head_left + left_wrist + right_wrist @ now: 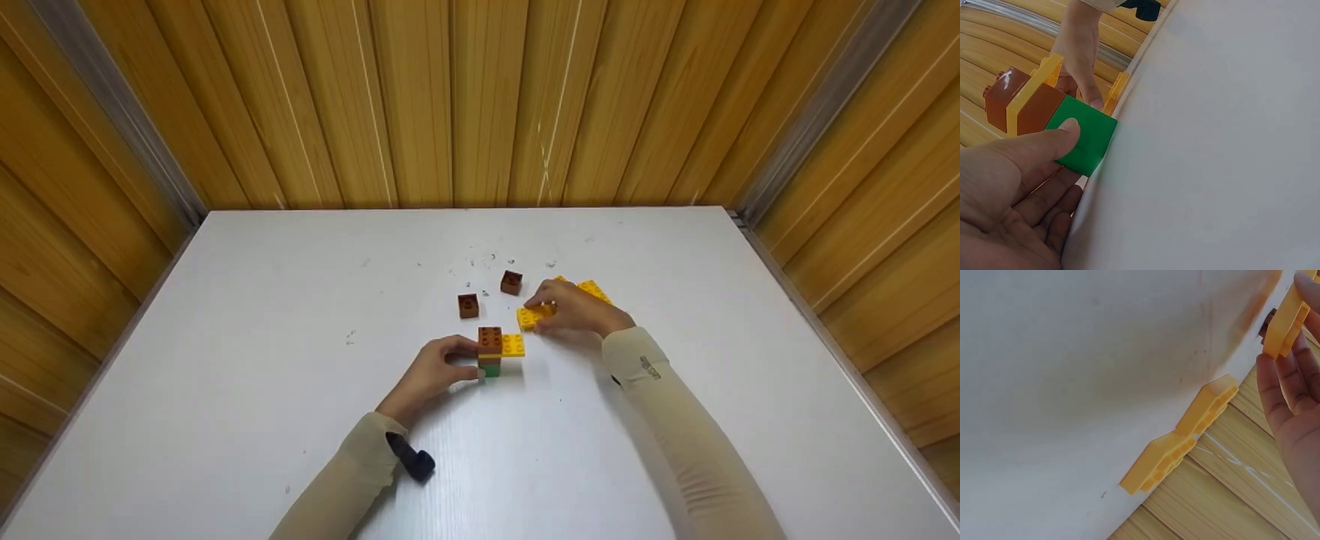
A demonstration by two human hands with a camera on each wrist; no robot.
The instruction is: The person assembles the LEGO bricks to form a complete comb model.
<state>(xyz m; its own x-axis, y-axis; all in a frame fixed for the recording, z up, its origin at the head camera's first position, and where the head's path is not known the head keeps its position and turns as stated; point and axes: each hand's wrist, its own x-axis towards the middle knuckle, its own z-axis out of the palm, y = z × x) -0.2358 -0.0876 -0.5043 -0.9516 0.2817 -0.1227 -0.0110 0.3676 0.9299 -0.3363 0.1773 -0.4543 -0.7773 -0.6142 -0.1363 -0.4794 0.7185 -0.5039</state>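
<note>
My left hand (431, 371) grips a small upright stack of toy building bricks. Its thumb presses the green brick (1092, 135) at the bottom, with the other fingers behind. Above the green are a brown brick (1043, 108), a thin yellow plate (514, 345) that juts out to the right, and a brown brick (490, 337) on top. Just beyond the stack, my right hand (576, 307) pinches another yellow plate (1282, 323) between thumb and fingertips, its studs facing up. The hand covers part of this plate in the head view.
Two loose brown bricks (468, 306) lie on the white table (300, 300) behind the stack. Two more yellow plates (1207, 408) lie by the right hand, partly hidden by it in the head view. Wood-patterned walls (487, 105) border the table's back and sides.
</note>
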